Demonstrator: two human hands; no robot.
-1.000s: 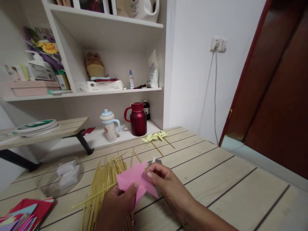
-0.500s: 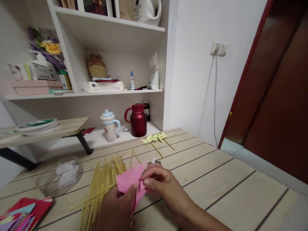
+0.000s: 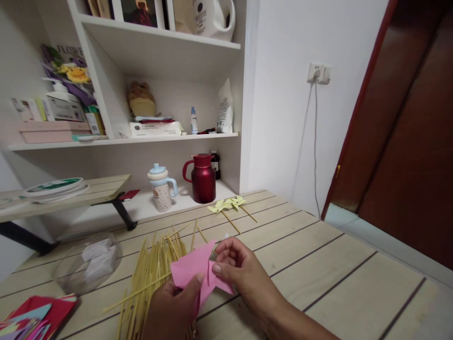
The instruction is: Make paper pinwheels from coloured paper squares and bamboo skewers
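Since a second ago: right hand (image 3: 236, 269) is curling in tighter over the pink paper (image 3: 193, 271), and a fresh flap is now sticking down past the right thumb toward the near right.
Left hand: left hand (image 3: 173, 307) is sitting near the bottom edge, thumb pressing on the paper's near side, fingers clamped on it from below.
Right hand: fingers are bunching together, thumb and fingertips pinching the paper's right part; a small white bit is peeking out just behind them, can't tell what it is.
Pink paper: it's being held up just above the wooden table (image 3: 318, 264), between both hands, folded into pointy flaps, one tip aiming far-right.
Sticks: a loose pile of bamboo sticks (image 3: 152, 269) is lying on the table right behind and to the left of the hands, some fanning out toward the far side.
Far side: two yellow pinwheels (image 3: 228, 204) on sticks are lying near the shelf edge, well apart from the hands.
Left side: a clear round container (image 3: 88, 262) is sitting left of the sticks, and a stack of coloured paper (image 3: 35, 314) is poking in at the near left corner.
Shelf: a red jug (image 3: 202, 177) and a pale cup with a blue lid (image 3: 161, 186) are standing on the low ledge.
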